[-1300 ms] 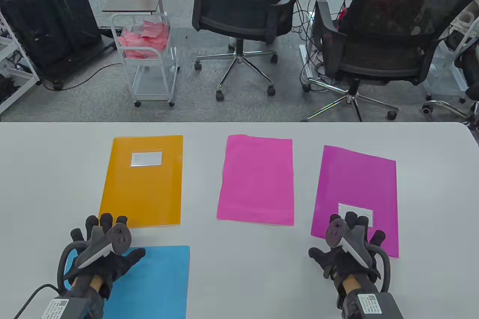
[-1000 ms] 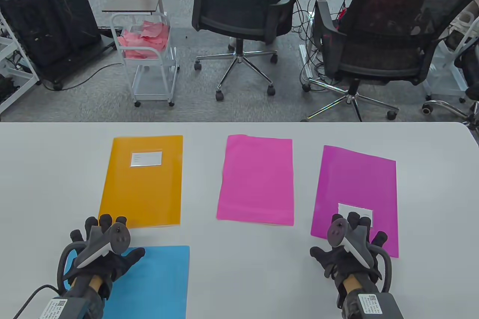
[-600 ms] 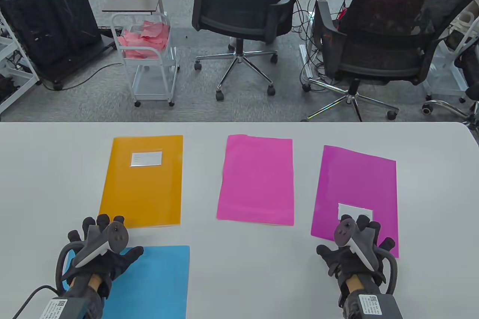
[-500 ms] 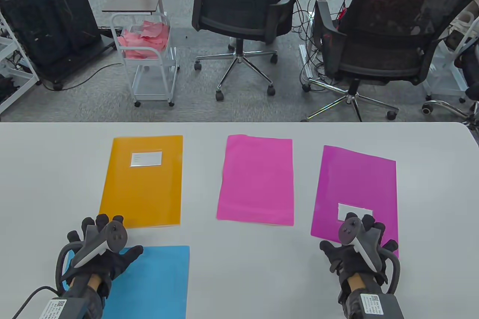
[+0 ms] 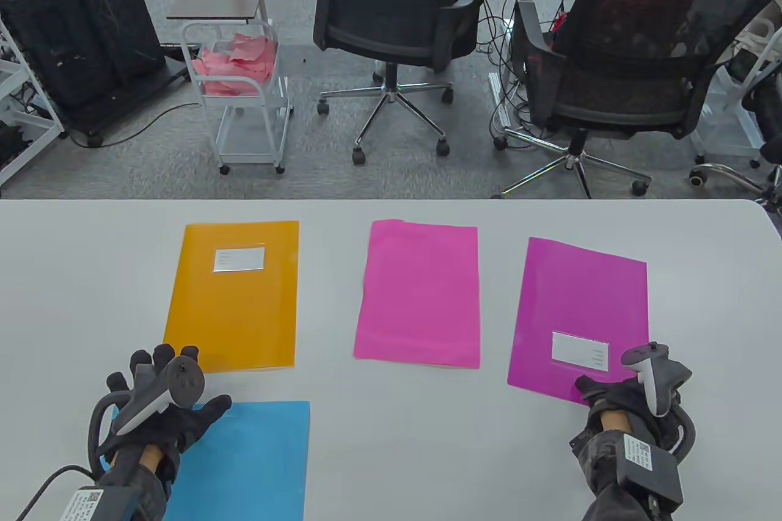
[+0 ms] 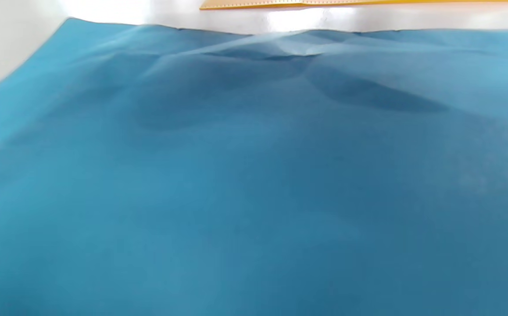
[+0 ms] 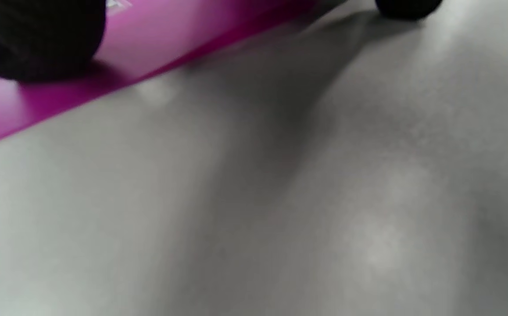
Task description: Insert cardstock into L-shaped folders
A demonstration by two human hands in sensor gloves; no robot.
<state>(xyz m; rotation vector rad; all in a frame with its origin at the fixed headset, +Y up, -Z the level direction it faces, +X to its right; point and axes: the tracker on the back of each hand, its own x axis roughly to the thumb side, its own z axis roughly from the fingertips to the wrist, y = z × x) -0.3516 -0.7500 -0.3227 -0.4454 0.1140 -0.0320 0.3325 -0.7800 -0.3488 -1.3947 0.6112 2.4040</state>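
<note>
Table view: left hand (image 5: pixel 160 408) lies spread on blue cardstock (image 5: pixel 250 460); right hand (image 5: pixel 629 396) pinches the purple folder (image 5: pixel 580 307) at its near right corner.

Our right hand (image 5: pixel 632 399) has slid toward four o'clock, off the white label (image 5: pixel 580 350) to the purple folder (image 5: pixel 580 313)'s near right corner, rolling so its tracker (image 5: pixel 650 374) stands on edge. Our left hand (image 5: pixel 162 408) drifted slightly toward seven o'clock.
</note>
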